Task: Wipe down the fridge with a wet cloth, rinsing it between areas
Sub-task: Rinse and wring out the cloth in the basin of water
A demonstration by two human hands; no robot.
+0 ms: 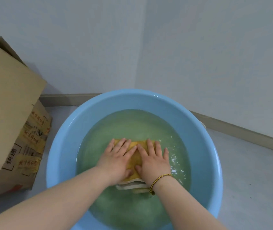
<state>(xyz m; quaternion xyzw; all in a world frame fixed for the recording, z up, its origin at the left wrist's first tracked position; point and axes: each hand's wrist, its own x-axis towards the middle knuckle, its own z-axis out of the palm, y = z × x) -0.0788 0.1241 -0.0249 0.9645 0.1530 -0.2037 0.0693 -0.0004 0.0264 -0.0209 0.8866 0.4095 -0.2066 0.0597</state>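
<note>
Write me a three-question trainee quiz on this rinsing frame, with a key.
1. True or false: the yellow cloth lies under the water in the blue basin.
2. How do the left hand and right hand meet the cloth? A: flat, fingers spread, pressing down. B: clenched, wringing it. C: only one touches it.
3. Which wrist wears the braided bracelet?
Key: 1 true; 2 A; 3 the right.
</note>
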